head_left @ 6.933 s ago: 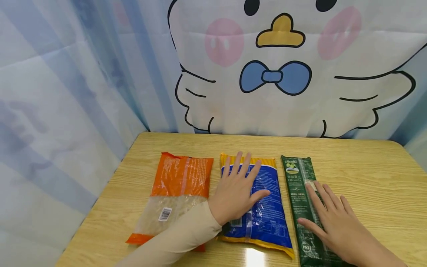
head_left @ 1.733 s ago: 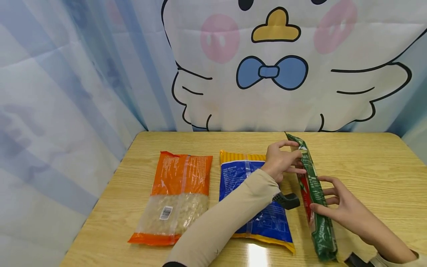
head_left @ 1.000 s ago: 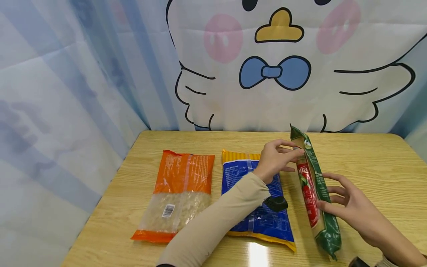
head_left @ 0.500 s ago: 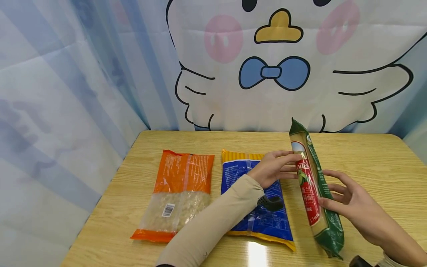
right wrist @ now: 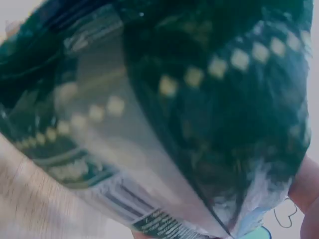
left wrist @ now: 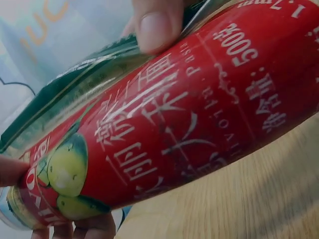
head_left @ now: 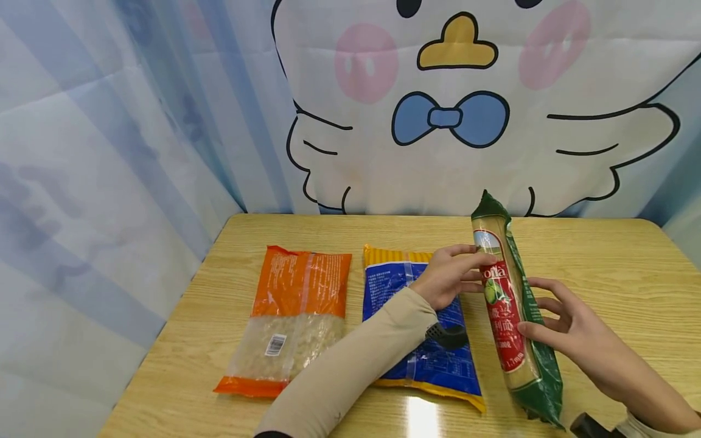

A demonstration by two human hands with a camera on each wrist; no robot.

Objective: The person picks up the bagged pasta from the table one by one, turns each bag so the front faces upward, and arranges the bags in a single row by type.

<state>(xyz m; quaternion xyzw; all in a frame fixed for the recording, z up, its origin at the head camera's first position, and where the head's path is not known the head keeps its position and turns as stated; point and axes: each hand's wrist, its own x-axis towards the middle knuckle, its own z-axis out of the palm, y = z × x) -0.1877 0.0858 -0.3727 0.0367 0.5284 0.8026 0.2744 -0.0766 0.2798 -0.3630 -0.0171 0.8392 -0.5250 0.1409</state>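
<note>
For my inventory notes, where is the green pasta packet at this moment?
In the head view, the green pasta packet is right of centre, held between the left hand and right hand, just right of the blue packet.

A pale wood-grain table (head_left: 619, 292) with rounded far corners carries two bags. Near its middle lies a blue bag with yellow ends (head_left: 432, 368); at that bag's nine o'clock, just apart, lies an orange-and-clear bag (head_left: 292, 322), barcode up. Glare (head_left: 422, 418) brightens the wood towards six o'clock.

green packet (right wrist: 199, 124) blurred and cut off in right-wrist view, blue packet (head_left: 438, 368) partly hidden by left sleeve (head_left: 350, 365)
</note>
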